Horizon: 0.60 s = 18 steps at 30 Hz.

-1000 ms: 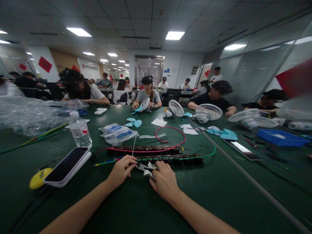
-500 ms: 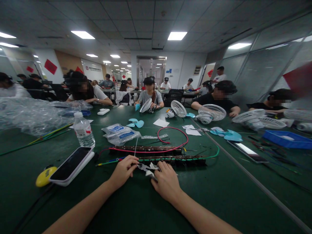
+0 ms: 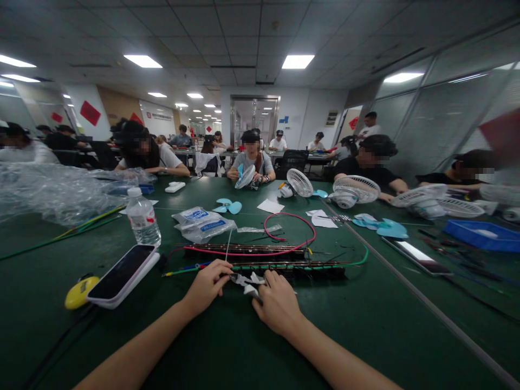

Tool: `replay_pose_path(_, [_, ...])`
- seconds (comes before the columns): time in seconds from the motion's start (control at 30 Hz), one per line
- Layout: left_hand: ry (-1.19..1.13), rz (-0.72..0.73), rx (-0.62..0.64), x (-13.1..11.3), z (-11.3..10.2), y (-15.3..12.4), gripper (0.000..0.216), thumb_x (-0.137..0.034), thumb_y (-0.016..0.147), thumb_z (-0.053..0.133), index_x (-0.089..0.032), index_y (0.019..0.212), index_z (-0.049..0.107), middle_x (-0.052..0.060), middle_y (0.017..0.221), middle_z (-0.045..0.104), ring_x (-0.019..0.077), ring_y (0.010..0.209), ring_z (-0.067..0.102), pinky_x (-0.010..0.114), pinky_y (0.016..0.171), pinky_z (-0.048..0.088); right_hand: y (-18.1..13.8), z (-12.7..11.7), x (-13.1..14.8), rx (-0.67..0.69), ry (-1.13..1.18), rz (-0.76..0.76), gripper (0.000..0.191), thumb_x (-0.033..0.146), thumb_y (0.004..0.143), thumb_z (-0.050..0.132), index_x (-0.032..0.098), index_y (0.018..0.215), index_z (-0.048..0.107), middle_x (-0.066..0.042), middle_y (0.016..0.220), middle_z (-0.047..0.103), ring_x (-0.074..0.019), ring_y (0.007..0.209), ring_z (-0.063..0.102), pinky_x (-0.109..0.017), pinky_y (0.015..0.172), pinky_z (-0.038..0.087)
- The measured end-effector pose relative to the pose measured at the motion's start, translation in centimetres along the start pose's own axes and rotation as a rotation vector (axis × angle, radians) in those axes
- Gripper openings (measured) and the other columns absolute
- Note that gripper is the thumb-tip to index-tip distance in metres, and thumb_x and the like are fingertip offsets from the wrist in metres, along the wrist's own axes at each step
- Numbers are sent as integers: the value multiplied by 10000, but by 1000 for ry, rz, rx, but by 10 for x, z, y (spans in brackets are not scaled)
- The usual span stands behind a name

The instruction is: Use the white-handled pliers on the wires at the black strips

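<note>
My left hand (image 3: 208, 284) and my right hand (image 3: 276, 303) rest on the green table (image 3: 365, 325), both with fingers curled. Between them lies a small crumpled white piece (image 3: 247, 281), and both hands pinch at it. Just beyond the fingers runs a long dark terminal strip (image 3: 292, 266) with green wire, and a second strip (image 3: 244, 250) with a looped red wire (image 3: 290, 230) lies behind it. A thin white tie sticks up near my left hand.
A phone (image 3: 122, 273) on a white case and a yellow object (image 3: 80, 291) lie at the left, with a water bottle (image 3: 143, 216) and plastic bags (image 3: 201, 223) behind. Several people sit round the table with small white fans (image 3: 353, 189). A blue tray (image 3: 483, 234) stands right.
The view has shifted slightly, so everything sits a little further right. My hands stay on the white piece with hardly any movement.
</note>
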<state>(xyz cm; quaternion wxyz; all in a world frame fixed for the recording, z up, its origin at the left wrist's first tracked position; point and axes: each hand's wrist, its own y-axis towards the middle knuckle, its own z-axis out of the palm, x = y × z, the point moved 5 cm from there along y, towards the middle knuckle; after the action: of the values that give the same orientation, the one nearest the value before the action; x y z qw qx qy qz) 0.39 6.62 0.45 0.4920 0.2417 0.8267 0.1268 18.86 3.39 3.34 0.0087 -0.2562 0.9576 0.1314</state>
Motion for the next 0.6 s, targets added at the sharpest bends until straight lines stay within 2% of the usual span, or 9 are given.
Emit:
replay_pose_path(0.23, [2, -8, 5, -2, -1, 0, 150, -237, 886, 499, -161, 923, 623, 82, 1113, 578, 41, 442, 553, 219, 460, 508, -2, -4, 1, -64, -6, 6, 242, 370, 803, 556, 157, 835, 667, -122, 1005, 550, -267, 984, 446, -375, 849, 323])
replay_pose_path(0.6, [-9, -1, 4, -3, 0, 0, 153, -226, 885, 495, -158, 929, 625, 85, 1117, 579, 38, 442, 553, 213, 456, 504, -1, -5, 2, -78, 8, 7, 231, 370, 798, 570, 160, 819, 665, -121, 1004, 551, -270, 984, 445, -377, 858, 320])
